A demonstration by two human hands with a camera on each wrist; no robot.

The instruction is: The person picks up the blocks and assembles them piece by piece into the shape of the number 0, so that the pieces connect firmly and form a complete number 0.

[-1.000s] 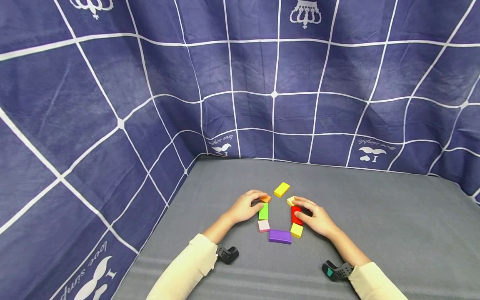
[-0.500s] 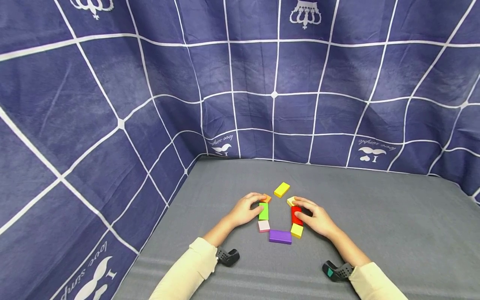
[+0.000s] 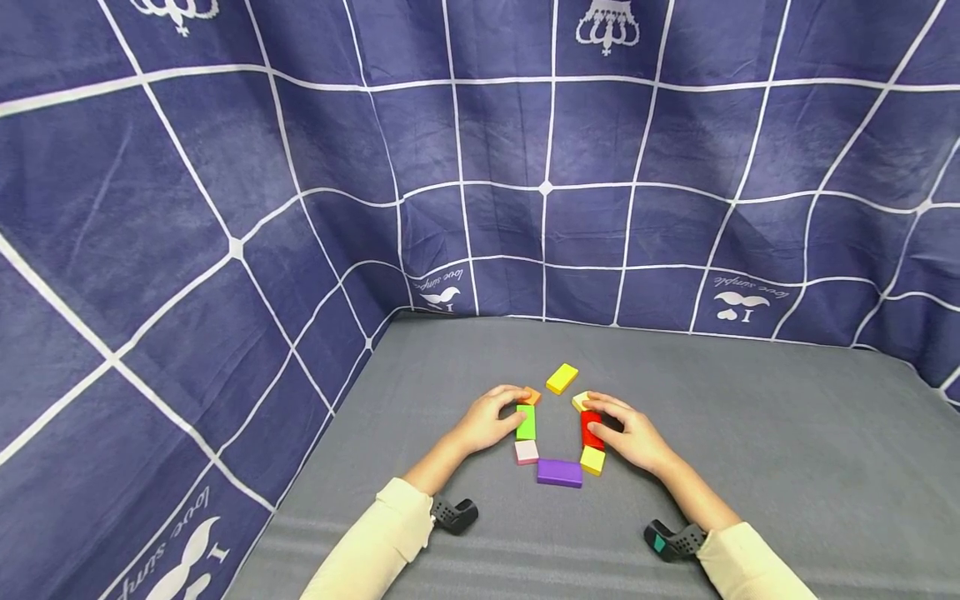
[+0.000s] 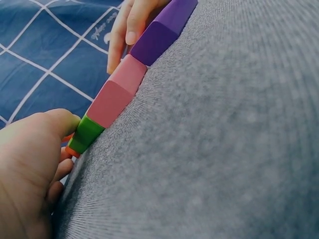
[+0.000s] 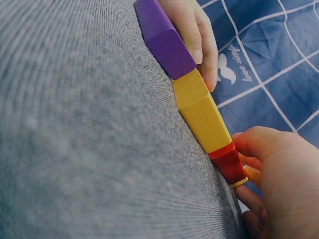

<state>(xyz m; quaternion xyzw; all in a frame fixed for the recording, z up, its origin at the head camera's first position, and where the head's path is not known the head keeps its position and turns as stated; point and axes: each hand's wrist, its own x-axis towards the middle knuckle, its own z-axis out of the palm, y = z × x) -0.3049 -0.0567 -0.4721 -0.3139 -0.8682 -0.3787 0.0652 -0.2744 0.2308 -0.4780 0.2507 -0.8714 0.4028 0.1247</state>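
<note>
In the head view, several coloured blocks lie in a loose ring on the grey table. My left hand (image 3: 486, 421) is at the ring's left side, fingertips touching the small orange block (image 3: 532, 396) and thumb against the green block (image 3: 526, 422). My right hand (image 3: 634, 436) lies opposite, fingers over the pale yellow block (image 3: 581, 402), thumb at the red block (image 3: 591, 430). Nearer me are a pink block (image 3: 527, 452), a yellow block (image 3: 592, 461) and a long purple block (image 3: 559, 473). Another yellow block (image 3: 562, 378) lies at the far end.
The grey cloth-covered table (image 3: 750, 433) spreads around the blocks. A blue cloth (image 3: 585, 225) with white grid lines hangs behind and along the left. Dark bands (image 3: 455, 515) sit on both wrists.
My left fingertips have drawn back slightly, so more of the orange block shows. The right hand stays where it was, and the view has shifted very slightly.
</note>
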